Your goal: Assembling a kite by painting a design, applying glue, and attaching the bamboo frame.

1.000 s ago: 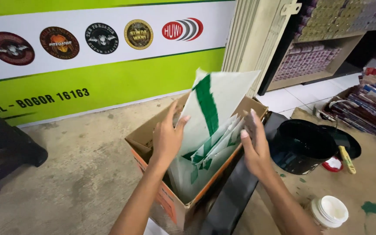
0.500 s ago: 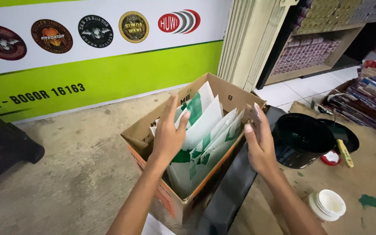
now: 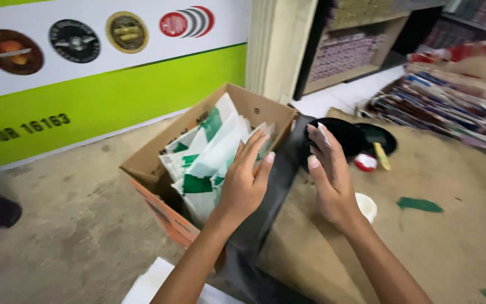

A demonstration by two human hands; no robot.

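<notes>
An open cardboard box stands on the concrete floor, filled with white and green plastic bags standing on edge. My left hand rests flat with fingers spread against the near side of the bags at the box's right edge. My right hand hovers open just right of the box, above a black strip that leans along the box. Neither hand grips anything.
A black bucket sits behind my right hand, with a black lid, a red and white cap and a white cup beside it. Stacked packets lie at right. A green and white wall banner runs behind. White sheet at bottom.
The tall bag has gone down into the box. Both hands have come away from the bags' sides and shifted right, the right hand now outside the box.
</notes>
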